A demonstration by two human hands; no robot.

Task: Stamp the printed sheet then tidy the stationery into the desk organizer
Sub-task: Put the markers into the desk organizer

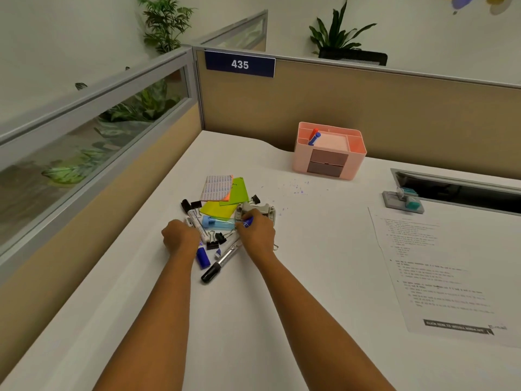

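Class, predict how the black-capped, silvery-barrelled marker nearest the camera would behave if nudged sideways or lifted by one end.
The black-capped, silvery-barrelled marker looks round, so it would probably roll on the smooth white desk. It seems rigid, likely staying straight when lifted by one end. Being slim, it is probably light.

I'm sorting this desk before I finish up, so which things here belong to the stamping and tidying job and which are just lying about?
For the job: printed sheet, stamp, pink organizer, black marker, binder clips, sticky notes, blue pen pinched by the right hand.

Just there: number sign 435, potted plant, cable slot.
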